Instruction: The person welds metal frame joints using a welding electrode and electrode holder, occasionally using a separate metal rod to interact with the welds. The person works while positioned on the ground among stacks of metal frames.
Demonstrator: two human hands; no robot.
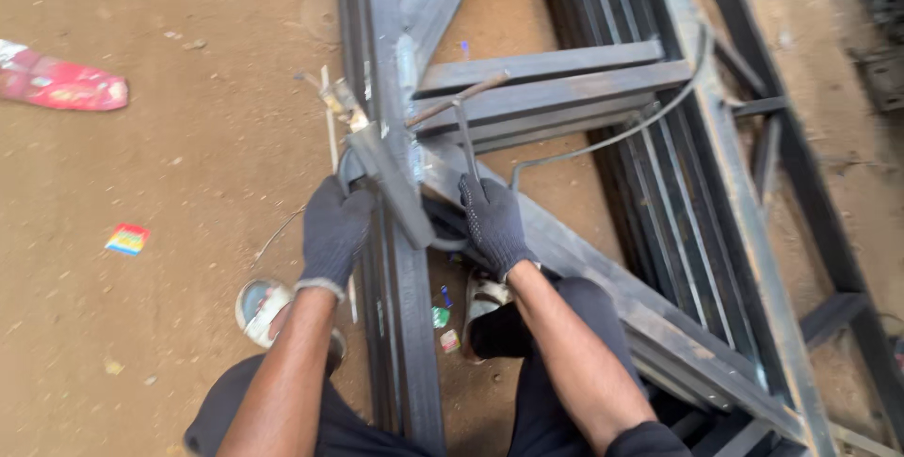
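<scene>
Both my hands wear dark knitted gloves. My left hand (331, 229) grips the lower end of a welding electrode holder (363, 154) that rests against a long dark steel bar (400, 269) of a frame. A thin welding rod (328, 109) sticks up from the holder. My right hand (492, 220) is closed on the handle of a chipping hammer (463, 132), whose head lies near a short cross bar (556, 66). A grey cable (612, 135) runs off to the right.
Several welded steel bars and frames (725, 193) lie on the brown dirt ground (141, 165). A red wrapper (61, 82) and a small coloured packet (127, 239) lie at the left. My sandalled feet (262, 311) stand either side of the long bar.
</scene>
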